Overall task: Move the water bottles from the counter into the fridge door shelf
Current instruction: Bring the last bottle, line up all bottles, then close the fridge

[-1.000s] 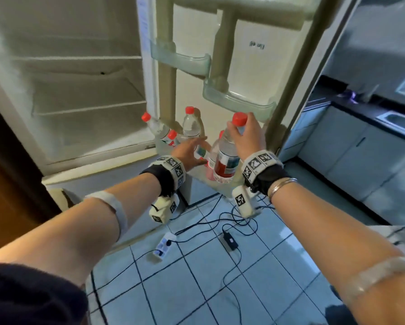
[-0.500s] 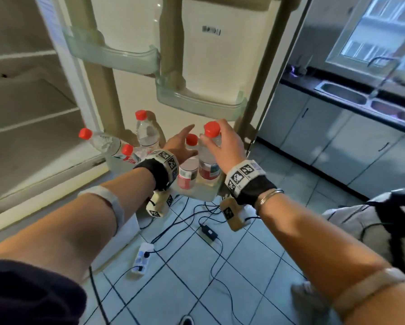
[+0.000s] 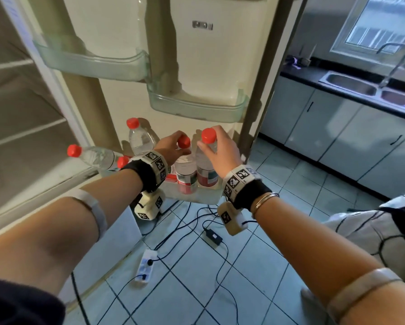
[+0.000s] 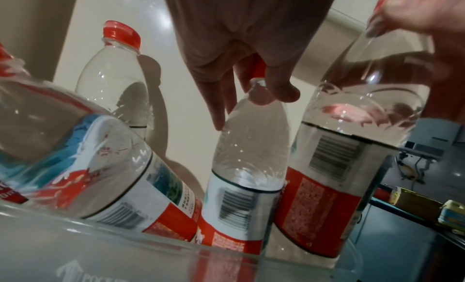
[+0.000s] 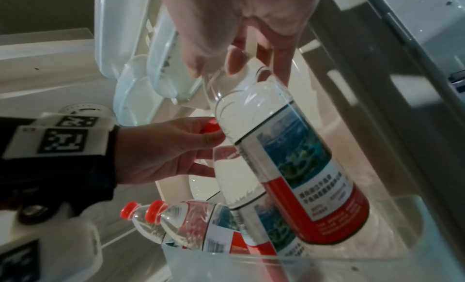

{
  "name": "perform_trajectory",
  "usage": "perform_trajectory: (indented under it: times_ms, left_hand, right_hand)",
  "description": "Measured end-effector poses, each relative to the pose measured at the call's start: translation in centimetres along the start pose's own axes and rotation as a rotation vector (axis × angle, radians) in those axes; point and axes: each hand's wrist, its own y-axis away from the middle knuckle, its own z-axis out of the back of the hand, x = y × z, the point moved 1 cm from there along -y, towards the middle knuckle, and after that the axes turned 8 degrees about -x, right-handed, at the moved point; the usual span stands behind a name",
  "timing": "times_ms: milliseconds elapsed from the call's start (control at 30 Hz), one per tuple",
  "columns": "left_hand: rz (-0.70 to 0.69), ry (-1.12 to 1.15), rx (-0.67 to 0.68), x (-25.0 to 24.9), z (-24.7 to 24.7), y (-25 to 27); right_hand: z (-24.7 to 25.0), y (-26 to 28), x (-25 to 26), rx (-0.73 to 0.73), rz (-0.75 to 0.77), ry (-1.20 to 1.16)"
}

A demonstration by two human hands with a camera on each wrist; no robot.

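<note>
Two hands set clear red-capped plastic water bottles into the transparent bottom door shelf (image 3: 203, 195).
Left hand (image 3: 171, 146) pinches the middle bottle (image 3: 185, 170) at its neck; right hand (image 3: 220, 148) fingers curl around the rightmost bottle (image 3: 205, 165).

The water bottles (image 3: 185, 171) at mid-frame are clear plastic with red caps — their labels run white above, red below, with a blue-green landscape panel and a black barcode. The fridge door shelf (image 3: 196, 107) is translucent pale green against cream lining. Both wristbands (image 3: 240, 178) are black, carrying white tags with black square codes. Floor tiles (image 3: 196, 277) at the bottom of the frame are pale blue — dark grout between.
</note>
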Motion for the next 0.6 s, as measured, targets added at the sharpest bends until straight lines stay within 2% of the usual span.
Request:
perform_trajectory:
  times_ms: [467,600]
  left_hand:
    - [-0.071,0.081,0.194,0.4,0.9,-2.9]
    - [-0.094,0.139,0.216,0.3,0.4,-3.1]
  right_hand:
    - [-2.3,-3.9,-2.2,0.110,-0.273,0.254]
    - [-3.3,-3.1,-3.1,0.026,-0.309,0.199]
